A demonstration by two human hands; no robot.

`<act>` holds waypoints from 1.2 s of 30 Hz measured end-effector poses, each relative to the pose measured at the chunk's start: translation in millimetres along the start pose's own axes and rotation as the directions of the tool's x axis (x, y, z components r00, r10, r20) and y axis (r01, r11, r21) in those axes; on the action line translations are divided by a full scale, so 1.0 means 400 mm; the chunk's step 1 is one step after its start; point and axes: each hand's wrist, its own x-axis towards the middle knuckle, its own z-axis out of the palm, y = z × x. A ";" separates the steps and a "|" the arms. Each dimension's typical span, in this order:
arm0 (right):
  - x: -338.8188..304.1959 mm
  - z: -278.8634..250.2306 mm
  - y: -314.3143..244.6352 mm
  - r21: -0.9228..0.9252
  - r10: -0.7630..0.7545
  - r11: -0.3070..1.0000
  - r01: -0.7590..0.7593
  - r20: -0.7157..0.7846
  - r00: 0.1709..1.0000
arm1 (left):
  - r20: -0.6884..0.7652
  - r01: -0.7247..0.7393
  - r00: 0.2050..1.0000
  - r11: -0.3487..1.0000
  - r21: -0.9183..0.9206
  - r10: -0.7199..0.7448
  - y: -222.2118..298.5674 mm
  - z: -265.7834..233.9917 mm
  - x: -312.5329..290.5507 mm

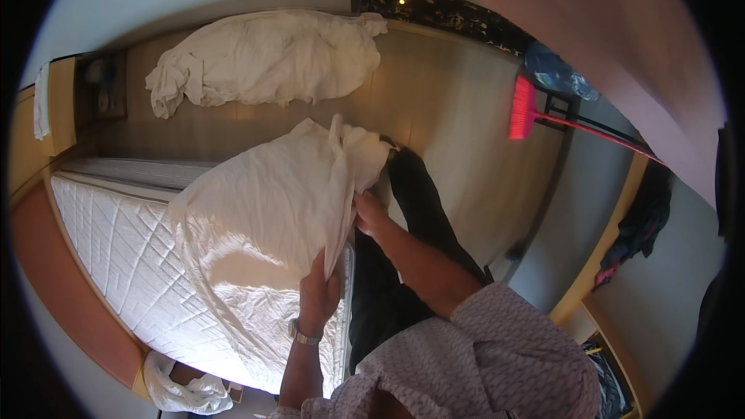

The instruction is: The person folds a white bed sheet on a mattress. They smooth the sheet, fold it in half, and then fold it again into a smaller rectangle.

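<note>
Gripping a white sheet by its edge

The left hand and right hand both have fingers closed on the sheet, 1 above the other along its edge, though folds hide some fingertips. The sheet lies over part of the mattress, its far end bunched past the side, close to the outstretched leg. That closeness looks like the main risk: a shifted foot could pin the sheet and jerk it from the fingers. A hard pull might also drag it onto the floor. A white bundle (separate from the sheet) could tangle a careless step.
</note>
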 end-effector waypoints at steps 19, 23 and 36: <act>-0.154 0.111 -0.128 0.045 -0.044 0.998 0.041 0.056 0.997 | 0.049 -0.153 0.988 0.954 0.260 0.145 0.030 0.018 -0.022; -0.186 0.130 -0.197 0.108 -0.401 0.913 0.395 0.422 0.813 | -0.288 -0.215 0.925 0.965 0.147 0.250 0.014 0.025 -0.016; 0.004 0.124 -0.339 -0.353 -0.260 0.881 0.315 0.195 0.946 | -0.415 -0.197 0.898 0.977 -0.085 0.145 -0.121 -0.011 0.039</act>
